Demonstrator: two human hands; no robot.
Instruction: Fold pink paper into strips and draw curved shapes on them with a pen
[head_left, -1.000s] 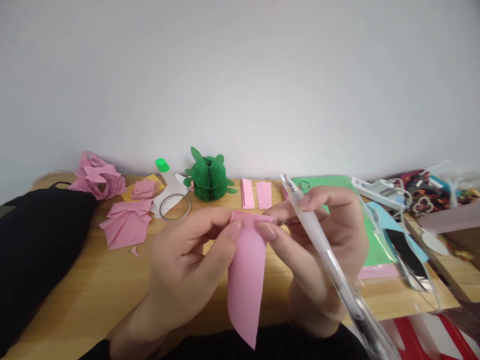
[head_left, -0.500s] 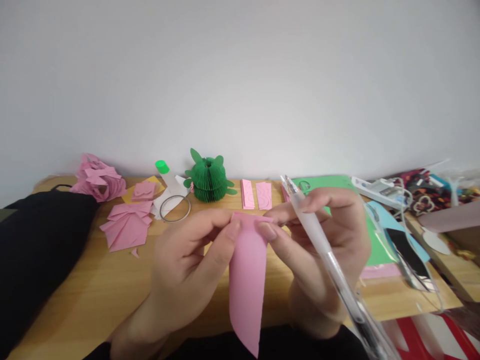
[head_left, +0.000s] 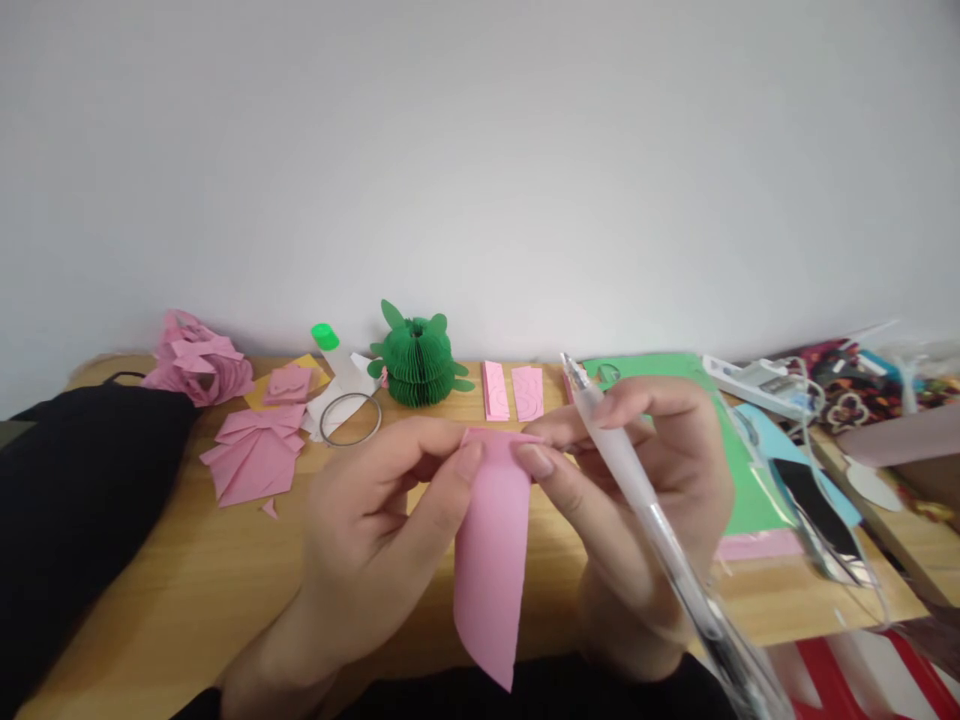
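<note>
A strip of pink paper (head_left: 491,560) hangs between my hands, its top edge folded over. My left hand (head_left: 382,540) pinches the upper left corner of the fold between thumb and index finger. With thumb and index finger, my right hand (head_left: 637,500) grips the upper right corner. A clear pen (head_left: 637,480) is tucked in the same right hand, its tip pointing up and away from me. The paper's lower end curves down toward my lap and ends in a slanted edge.
Along the wall stand a green honeycomb paper figure (head_left: 417,365), a green-capped glue stick (head_left: 330,345) and folded pink pieces (head_left: 528,393). A metal ring (head_left: 351,420) and pink origami (head_left: 255,455) lie left. Green sheets (head_left: 757,480) and a phone (head_left: 814,510) are right; black cloth (head_left: 90,520) covers the left side.
The lower end of the pink strip has swung slightly up and to the left. Both hands keep their pinch, and the pen has shifted a little left with my right hand.
</note>
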